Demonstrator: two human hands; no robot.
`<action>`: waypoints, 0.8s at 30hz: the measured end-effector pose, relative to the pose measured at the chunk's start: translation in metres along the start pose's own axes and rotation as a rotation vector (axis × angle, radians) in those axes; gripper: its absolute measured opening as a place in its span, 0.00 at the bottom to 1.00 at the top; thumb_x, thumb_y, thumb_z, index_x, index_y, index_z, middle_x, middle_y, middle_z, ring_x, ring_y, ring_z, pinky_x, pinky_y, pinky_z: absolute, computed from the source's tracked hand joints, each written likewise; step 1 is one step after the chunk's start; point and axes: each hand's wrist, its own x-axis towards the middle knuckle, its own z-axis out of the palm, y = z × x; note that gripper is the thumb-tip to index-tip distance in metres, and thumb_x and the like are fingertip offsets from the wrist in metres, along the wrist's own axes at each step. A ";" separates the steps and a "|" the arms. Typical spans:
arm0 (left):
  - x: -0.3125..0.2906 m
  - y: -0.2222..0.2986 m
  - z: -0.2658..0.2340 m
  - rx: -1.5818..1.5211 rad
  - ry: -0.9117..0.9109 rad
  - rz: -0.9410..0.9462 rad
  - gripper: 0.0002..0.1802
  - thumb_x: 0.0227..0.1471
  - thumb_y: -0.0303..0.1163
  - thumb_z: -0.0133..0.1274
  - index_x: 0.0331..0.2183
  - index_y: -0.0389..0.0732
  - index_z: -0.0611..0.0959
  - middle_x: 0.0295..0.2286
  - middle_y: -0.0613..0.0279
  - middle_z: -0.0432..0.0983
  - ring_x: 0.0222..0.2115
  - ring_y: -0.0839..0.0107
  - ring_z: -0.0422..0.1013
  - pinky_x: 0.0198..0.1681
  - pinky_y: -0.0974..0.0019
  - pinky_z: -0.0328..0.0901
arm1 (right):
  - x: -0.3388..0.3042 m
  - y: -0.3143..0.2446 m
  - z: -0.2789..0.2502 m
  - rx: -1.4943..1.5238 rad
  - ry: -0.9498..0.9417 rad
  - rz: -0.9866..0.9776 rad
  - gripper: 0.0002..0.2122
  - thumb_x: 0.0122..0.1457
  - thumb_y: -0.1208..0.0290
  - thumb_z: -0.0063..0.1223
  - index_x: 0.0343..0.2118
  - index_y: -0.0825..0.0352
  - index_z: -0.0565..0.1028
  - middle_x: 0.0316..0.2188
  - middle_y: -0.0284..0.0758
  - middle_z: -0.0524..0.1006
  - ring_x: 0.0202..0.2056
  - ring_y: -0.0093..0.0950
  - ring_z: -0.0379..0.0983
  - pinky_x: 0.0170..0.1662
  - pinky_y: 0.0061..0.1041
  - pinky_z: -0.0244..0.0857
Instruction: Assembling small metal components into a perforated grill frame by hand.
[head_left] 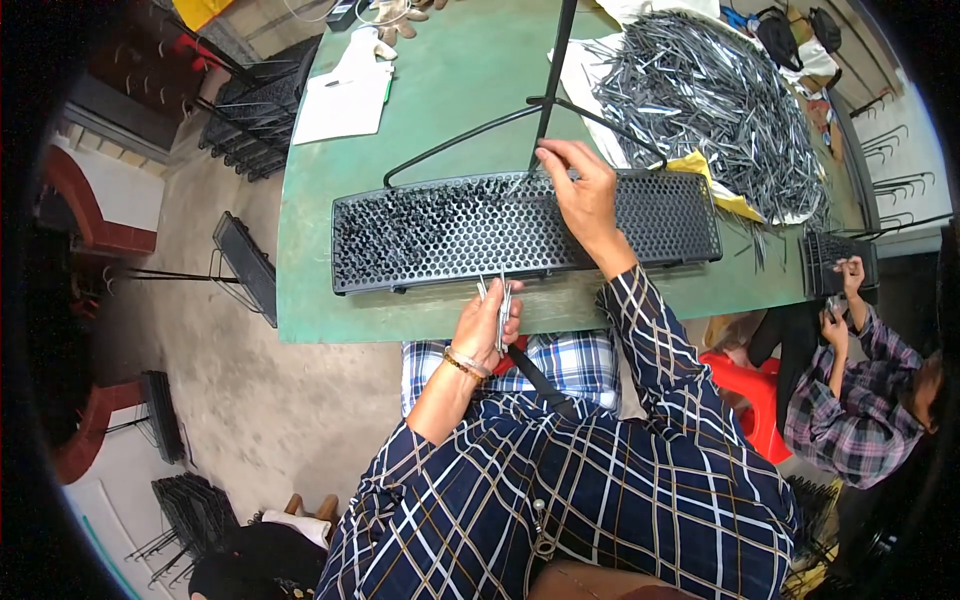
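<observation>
In front of me on the green table lies a long black rack [660,220] with rows of round holes. Thin dark strips [400,225] stand upright in many holes of its left half, while the right half shows bare holes. Below its near edge, my left hand [478,325] is closed round a small bunch of slim metal strips [503,318], their ends pointing at the rack. My right hand [585,200] is over the rack's far middle edge, thumb and forefinger pinched beside the black frame rod [545,125]. Whatever lies between those fingertips is too small to make out.
A big heap of dark strips [700,110] on a white sheet covers the table's far right. White paper [345,105] rests at far left. To the right, a person [850,390] sits on a red chair [745,400] by another rack [840,262]. More racks [245,265] stand left.
</observation>
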 end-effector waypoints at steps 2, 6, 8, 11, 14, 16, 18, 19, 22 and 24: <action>0.002 0.000 0.000 -0.007 0.019 -0.021 0.19 0.59 0.44 0.41 0.43 0.38 0.71 0.21 0.68 0.64 0.15 0.81 0.57 0.16 0.78 0.54 | -0.001 0.009 0.008 -0.059 0.037 -0.070 0.05 0.52 0.78 0.54 0.32 0.70 0.77 0.27 0.37 0.77 0.27 0.25 0.74 0.31 0.21 0.65; 0.003 0.001 -0.002 0.035 0.021 -0.018 0.20 0.59 0.44 0.41 0.43 0.38 0.71 0.22 0.67 0.66 0.16 0.82 0.58 0.16 0.78 0.55 | -0.005 0.019 0.023 -0.097 0.022 -0.145 0.05 0.51 0.78 0.55 0.32 0.70 0.77 0.28 0.38 0.77 0.29 0.32 0.75 0.32 0.24 0.67; 0.003 0.001 -0.003 0.061 0.038 -0.022 0.20 0.59 0.44 0.41 0.43 0.38 0.72 0.22 0.67 0.66 0.16 0.82 0.58 0.17 0.78 0.55 | -0.007 0.024 0.026 -0.123 0.021 -0.199 0.05 0.51 0.78 0.54 0.32 0.69 0.77 0.29 0.38 0.77 0.30 0.32 0.75 0.32 0.25 0.67; 0.001 0.001 -0.004 0.043 0.032 -0.013 0.19 0.59 0.43 0.42 0.43 0.37 0.72 0.23 0.66 0.67 0.17 0.82 0.59 0.18 0.79 0.57 | -0.009 0.025 0.028 -0.158 0.000 -0.238 0.05 0.51 0.79 0.54 0.32 0.69 0.77 0.30 0.37 0.77 0.31 0.33 0.75 0.33 0.25 0.68; 0.001 0.003 -0.001 -0.003 0.023 -0.014 0.17 0.59 0.41 0.42 0.43 0.37 0.72 0.23 0.67 0.68 0.17 0.81 0.60 0.18 0.79 0.58 | -0.008 0.024 0.027 -0.185 -0.010 -0.277 0.05 0.51 0.79 0.55 0.32 0.69 0.76 0.30 0.38 0.77 0.31 0.33 0.75 0.34 0.26 0.68; 0.001 0.003 0.000 -0.026 0.005 0.004 0.16 0.59 0.38 0.42 0.43 0.36 0.72 0.24 0.66 0.69 0.18 0.81 0.62 0.18 0.79 0.59 | -0.009 0.025 0.027 -0.220 -0.028 -0.319 0.05 0.50 0.79 0.55 0.32 0.69 0.76 0.30 0.38 0.77 0.32 0.34 0.75 0.34 0.27 0.68; 0.001 0.002 -0.002 -0.005 -0.010 0.014 0.15 0.59 0.37 0.42 0.43 0.36 0.72 0.24 0.65 0.69 0.18 0.81 0.62 0.18 0.79 0.59 | -0.012 0.028 0.028 -0.233 -0.044 -0.318 0.05 0.50 0.78 0.55 0.31 0.69 0.76 0.30 0.38 0.77 0.32 0.35 0.75 0.34 0.27 0.68; 0.002 0.001 -0.004 0.018 -0.024 0.023 0.15 0.59 0.36 0.43 0.43 0.36 0.72 0.25 0.65 0.69 0.19 0.81 0.63 0.18 0.79 0.59 | -0.014 0.031 0.029 -0.246 -0.058 -0.316 0.05 0.50 0.78 0.55 0.31 0.69 0.76 0.30 0.38 0.77 0.32 0.35 0.74 0.35 0.27 0.69; 0.003 0.001 -0.006 0.037 -0.055 0.025 0.14 0.59 0.35 0.43 0.43 0.37 0.72 0.26 0.65 0.70 0.20 0.82 0.64 0.18 0.80 0.60 | -0.017 0.038 0.030 -0.269 -0.120 -0.316 0.05 0.51 0.76 0.56 0.31 0.69 0.76 0.29 0.38 0.77 0.33 0.35 0.75 0.35 0.29 0.69; 0.002 0.001 -0.007 0.033 -0.053 0.022 0.14 0.58 0.34 0.43 0.43 0.37 0.72 0.26 0.65 0.70 0.20 0.82 0.64 0.18 0.80 0.60 | -0.019 0.037 0.030 -0.267 -0.082 -0.320 0.05 0.51 0.75 0.56 0.30 0.69 0.77 0.29 0.38 0.77 0.32 0.36 0.75 0.34 0.29 0.68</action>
